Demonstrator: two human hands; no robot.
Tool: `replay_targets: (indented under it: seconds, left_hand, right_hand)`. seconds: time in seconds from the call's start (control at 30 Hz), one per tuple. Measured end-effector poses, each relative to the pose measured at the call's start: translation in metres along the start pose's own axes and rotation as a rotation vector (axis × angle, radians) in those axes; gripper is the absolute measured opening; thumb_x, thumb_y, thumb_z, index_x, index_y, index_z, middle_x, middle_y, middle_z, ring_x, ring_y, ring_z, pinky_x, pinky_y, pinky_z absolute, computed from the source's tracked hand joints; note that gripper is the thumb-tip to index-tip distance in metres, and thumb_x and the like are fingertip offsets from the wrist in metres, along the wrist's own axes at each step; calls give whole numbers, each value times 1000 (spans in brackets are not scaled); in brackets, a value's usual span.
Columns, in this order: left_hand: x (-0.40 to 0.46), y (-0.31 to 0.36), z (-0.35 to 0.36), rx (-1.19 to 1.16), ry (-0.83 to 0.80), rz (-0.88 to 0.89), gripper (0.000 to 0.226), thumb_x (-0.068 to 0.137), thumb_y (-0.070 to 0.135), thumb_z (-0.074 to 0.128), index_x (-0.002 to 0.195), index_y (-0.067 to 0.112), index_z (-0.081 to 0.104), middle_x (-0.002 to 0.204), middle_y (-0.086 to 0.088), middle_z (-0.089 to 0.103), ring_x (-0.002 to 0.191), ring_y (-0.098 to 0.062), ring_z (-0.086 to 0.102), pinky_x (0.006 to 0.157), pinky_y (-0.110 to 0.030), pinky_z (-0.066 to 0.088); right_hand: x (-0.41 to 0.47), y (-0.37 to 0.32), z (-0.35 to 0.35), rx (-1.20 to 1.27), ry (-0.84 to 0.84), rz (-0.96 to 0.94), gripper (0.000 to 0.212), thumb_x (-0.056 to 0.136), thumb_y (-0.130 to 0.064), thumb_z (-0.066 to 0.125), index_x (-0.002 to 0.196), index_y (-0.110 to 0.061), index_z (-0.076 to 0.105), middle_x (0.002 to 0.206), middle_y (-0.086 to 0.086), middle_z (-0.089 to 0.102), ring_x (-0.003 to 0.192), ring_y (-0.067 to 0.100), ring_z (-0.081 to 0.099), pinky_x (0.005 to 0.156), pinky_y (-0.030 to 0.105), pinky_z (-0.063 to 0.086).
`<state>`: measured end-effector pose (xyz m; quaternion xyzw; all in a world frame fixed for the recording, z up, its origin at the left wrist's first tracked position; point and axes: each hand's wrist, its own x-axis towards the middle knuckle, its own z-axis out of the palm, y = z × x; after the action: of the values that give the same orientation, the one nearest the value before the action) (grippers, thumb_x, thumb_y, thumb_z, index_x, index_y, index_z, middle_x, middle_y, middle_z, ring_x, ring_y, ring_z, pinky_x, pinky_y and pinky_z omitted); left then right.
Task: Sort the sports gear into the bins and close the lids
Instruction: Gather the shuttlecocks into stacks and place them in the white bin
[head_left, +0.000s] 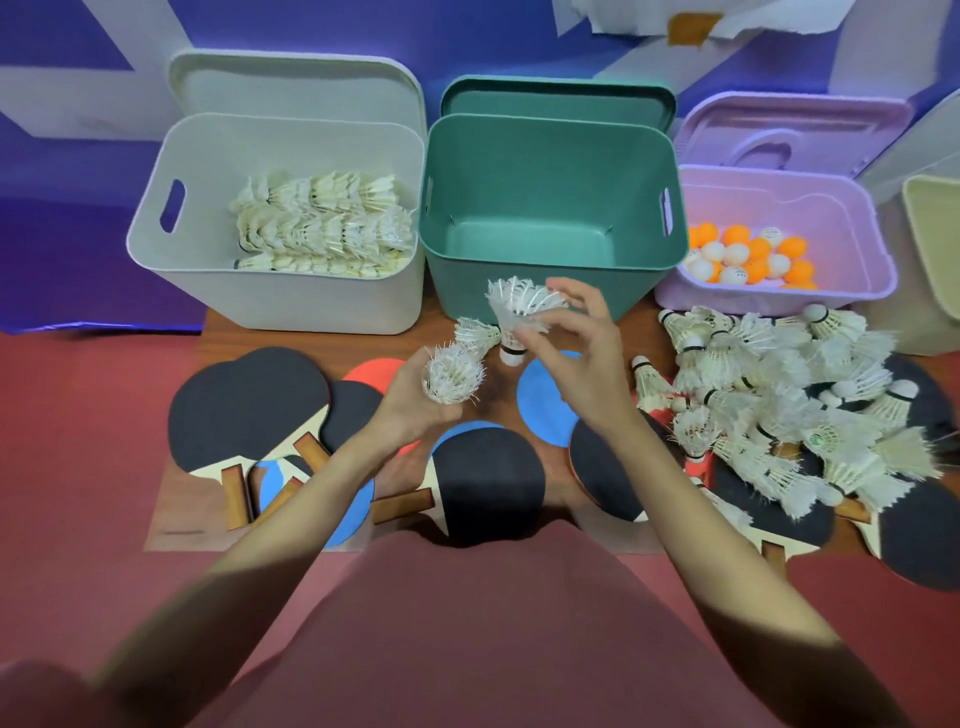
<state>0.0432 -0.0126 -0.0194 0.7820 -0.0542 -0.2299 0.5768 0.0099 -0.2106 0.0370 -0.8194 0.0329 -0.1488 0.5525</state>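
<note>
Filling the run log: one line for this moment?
left hand: holds feathered white shuttlecock stack | right hand: holds white shuttlecock | green plastic bin: empty, open

The person wears a dusty-red top (467, 634); both forearms are bare, with no sleeves reaching them, and no watch, rings or gloves on the hands.

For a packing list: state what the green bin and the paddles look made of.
Green bin: likely plastic, matte, with smooth moulded walls and cut-out handles. Paddles: seemingly wood, with grain on the handles and pale blade edges, faced with flat matte sheets, probably rubber.
</note>
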Motion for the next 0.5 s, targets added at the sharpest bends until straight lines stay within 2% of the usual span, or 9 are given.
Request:
replay_targets:
  seconds: [0.07, 0.13, 0.27, 0.4, 0.5]
  left_hand:
    - [3, 3, -2, -49, -22, 29, 57, 59, -8, 74, 109, 8, 51, 89, 2, 62, 72, 8, 58, 69, -10, 46]
    - [6, 4, -5, -67, -37, 51, 57, 56, 0, 71, 109, 5, 51, 88, 2, 62, 72, 7, 58, 68, -12, 46]
    - [14, 5, -10, -72, -52, 92, 56, 56, 1, 69, 110, 3, 53, 88, 2, 62, 71, 7, 57, 68, -12, 47]
    - [23, 4, -19, -115, -31, 64, 54, 57, 1, 70, 108, 6, 52, 80, 1, 60, 60, 6, 55, 54, -11, 44]
    - [27, 0, -30, -97, -73, 90, 51, 59, 0, 71, 105, 12, 54, 87, -4, 60, 71, 0, 55, 67, -15, 47]
  right_hand:
    - [1, -6, 9, -13, -40, -57, 2, 82, -20, 71, 81, -21, 74, 119, 7, 54, 114, 19, 50, 98, 17, 34]
    - [1, -8, 19, -22, -64, -68, 9, 82, -21, 70, 82, -13, 76, 115, 11, 54, 110, 22, 50, 98, 21, 35]
    - [1, -4, 37, -103, -137, -125, 17, 85, -25, 67, 91, -12, 77, 114, 8, 53, 108, 24, 48, 95, 33, 42]
    - [1, 12, 41, -357, -375, -224, 33, 93, -37, 49, 105, -19, 74, 118, 4, 53, 104, 8, 37, 86, 32, 44]
    - [2, 15, 40, -472, -509, -252, 38, 97, -35, 39, 125, -23, 62, 124, 2, 52, 108, 9, 38, 93, 32, 40]
